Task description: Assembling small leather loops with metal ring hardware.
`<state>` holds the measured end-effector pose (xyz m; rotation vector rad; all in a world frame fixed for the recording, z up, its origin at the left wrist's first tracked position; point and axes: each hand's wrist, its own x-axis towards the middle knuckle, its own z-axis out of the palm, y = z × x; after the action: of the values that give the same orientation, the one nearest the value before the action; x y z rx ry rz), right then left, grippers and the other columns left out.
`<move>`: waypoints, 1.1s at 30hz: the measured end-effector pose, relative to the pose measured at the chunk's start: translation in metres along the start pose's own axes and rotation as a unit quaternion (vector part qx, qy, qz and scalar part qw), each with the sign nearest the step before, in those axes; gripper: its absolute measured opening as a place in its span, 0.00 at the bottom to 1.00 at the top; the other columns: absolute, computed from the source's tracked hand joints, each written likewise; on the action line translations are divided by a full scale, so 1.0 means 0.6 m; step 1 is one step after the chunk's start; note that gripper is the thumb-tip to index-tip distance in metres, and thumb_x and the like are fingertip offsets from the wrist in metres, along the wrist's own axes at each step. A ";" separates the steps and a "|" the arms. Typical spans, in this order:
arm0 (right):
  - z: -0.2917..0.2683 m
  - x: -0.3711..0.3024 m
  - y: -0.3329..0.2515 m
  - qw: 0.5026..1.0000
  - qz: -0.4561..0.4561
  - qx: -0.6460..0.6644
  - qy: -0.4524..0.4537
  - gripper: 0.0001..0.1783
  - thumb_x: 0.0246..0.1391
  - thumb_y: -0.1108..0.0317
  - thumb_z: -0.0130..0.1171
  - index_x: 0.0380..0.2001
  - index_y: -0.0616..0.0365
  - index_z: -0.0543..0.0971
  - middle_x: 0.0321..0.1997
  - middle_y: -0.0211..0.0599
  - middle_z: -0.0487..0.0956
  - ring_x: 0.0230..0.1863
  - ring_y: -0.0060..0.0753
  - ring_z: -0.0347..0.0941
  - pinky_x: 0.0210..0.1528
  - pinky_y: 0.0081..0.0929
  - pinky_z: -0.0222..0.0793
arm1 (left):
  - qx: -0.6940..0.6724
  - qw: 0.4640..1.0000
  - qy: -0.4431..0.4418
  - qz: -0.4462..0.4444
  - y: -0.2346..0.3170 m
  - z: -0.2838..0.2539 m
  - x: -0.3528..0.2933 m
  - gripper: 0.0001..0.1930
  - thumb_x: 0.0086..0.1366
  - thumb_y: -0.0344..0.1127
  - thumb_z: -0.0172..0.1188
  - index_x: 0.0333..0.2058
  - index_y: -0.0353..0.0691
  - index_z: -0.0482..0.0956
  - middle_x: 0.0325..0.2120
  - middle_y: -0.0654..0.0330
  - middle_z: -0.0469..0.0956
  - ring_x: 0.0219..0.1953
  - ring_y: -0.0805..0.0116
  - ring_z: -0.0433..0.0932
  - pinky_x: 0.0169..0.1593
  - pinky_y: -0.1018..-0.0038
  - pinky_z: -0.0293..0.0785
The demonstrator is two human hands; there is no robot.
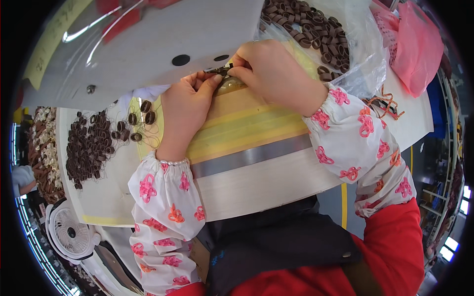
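Note:
Beneath the white head of a sewing machine [212,34], both hands meet at the stitching spot. My left hand [185,103] has thumb and fingers pinched together beside a small dark brown strip [230,66]. From the other side, my right hand [274,71] pinches at the same piece, its fingers curled; the fingertips partly cover it. On the left lies a pile of small dark brown loops [91,145] with loose threads among them. A few single loops [148,112] sit nearer my left wrist. More brown loops [321,37] are heaped at the far right.
A clear plastic bag [365,49] spreads around the right heap, with a pink bag [417,47] beyond it. Orange cord [387,101] lies near my right sleeve. Yellow tape and a metal strip [256,154] cross the white table [256,185]. A white fan [71,231] stands at left.

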<state>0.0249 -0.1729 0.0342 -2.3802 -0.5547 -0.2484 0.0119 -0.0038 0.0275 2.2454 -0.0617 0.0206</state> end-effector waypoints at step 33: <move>-0.180 -0.050 0.096 0.956 -0.077 -0.270 -0.083 0.07 0.37 0.78 0.55 0.25 0.61 0.74 0.31 0.39 0.73 0.36 0.45 0.69 0.38 0.34 0.65 | 0.157 0.954 0.072 0.243 0.002 -0.006 -0.037 0.12 0.57 0.30 0.52 0.38 0.30 0.68 0.37 0.47 0.71 0.38 0.51 0.68 0.42 0.63 0.63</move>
<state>0.0212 -0.2925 0.0732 -2.9083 -0.8413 -0.2995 -0.0102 -0.0008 0.0297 2.4823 -0.5669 0.4887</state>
